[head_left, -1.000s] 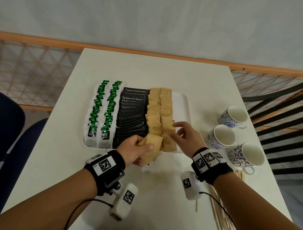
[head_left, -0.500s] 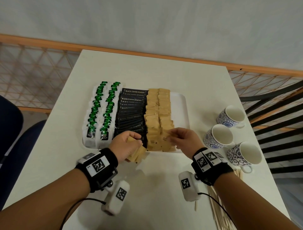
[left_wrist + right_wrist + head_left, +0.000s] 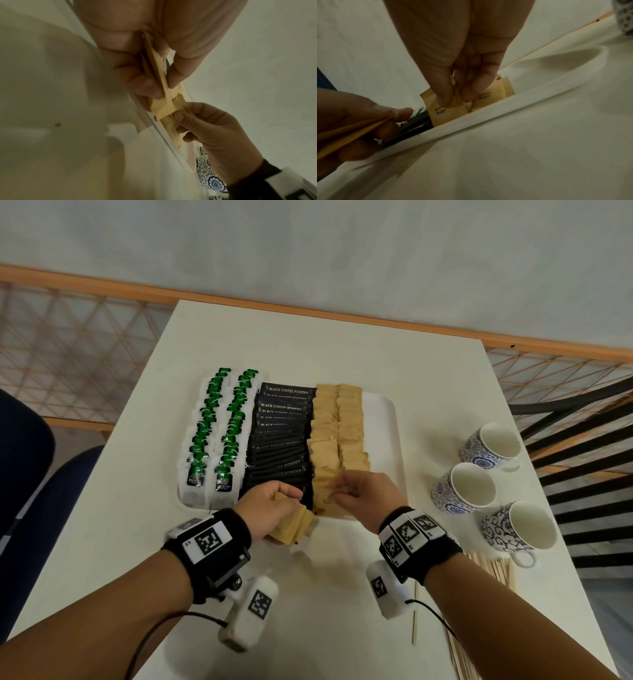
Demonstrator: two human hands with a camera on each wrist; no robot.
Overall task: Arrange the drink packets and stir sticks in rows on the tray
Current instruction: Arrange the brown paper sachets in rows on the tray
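Brown paper: two rows of brown sugar packets point(image 3: 337, 440) fill the tray point(image 3: 385, 436) just right of the black coffee sticks, and the near end of these rows is where work is going on.
Done so far: two rows of green tea bags point(image 3: 219, 436) at the left, a row of black coffee sticks point(image 3: 281, 446) beside them, then the sugar rows (all overlapping like shingles, fairly even).
Left to do: by my judgement, the sugar rows need their last few packets, and the wooden stir sticks point(image 3: 493, 573) lie on the tabletop point(image 3: 335, 611) near the cups point(image 3: 489, 446), none on the tray yet; a bare strip along the tray's right side looks meant for them.
Left hand point(image 3: 270, 510): fingers and thumb curled round a small stack of sugar packets point(image 3: 293, 527), held at the tray's near edge, part of the stack over the tabletop.
Right hand point(image 3: 364, 496): thumb and forefinger together, pinching one packet point(image 3: 444, 112) and setting it at the near end of the sugar rows, just inside the tray's rim.
Hidden: how many packets the left stack holds cannot be told.
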